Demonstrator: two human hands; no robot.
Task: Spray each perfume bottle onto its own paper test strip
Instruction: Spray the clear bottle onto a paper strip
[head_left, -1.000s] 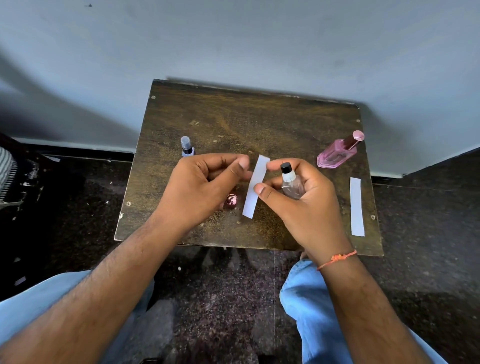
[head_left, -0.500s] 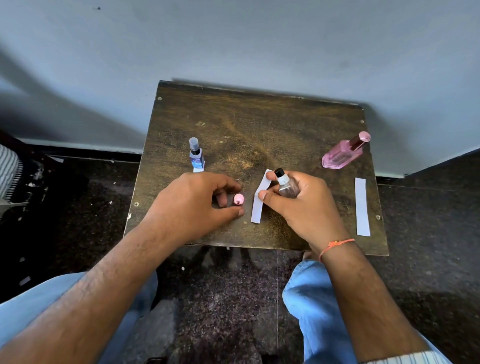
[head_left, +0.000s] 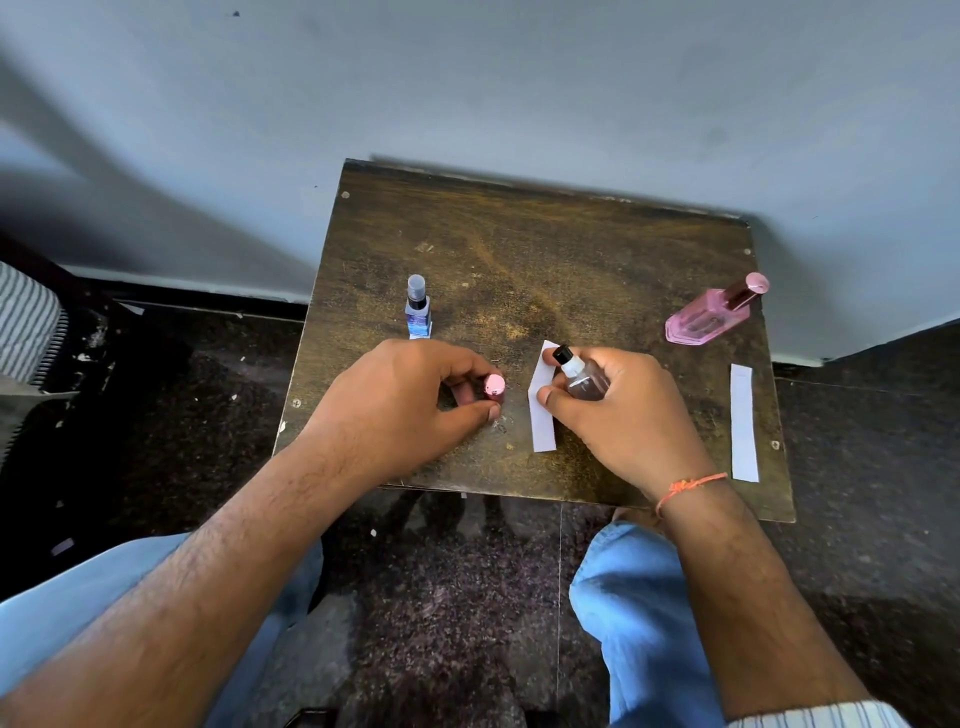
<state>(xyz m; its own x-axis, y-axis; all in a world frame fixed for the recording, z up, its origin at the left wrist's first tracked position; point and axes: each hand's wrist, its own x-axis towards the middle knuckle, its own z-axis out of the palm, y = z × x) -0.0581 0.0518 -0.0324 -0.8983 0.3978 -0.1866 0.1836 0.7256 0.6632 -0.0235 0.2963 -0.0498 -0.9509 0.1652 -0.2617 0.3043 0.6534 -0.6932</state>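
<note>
My right hand (head_left: 618, 410) has its grip closed round the small clear bottle (head_left: 584, 378), strip (head_left: 542, 405) pinned on the bench (head_left: 545, 249) at nine o'clock of it. Left hand (head_left: 410, 400) pinches the pink cap (head_left: 494, 387). I'd seat the cap squarely before letting go.

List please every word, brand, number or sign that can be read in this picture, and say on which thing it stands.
No text can be read.
Small blue bottle: its label shows a blue pattern, too blurred to read.
Pink bottle: no print visible.
Brown bottle in the right hand: no label visible.
Both paper strips: blank.
</note>
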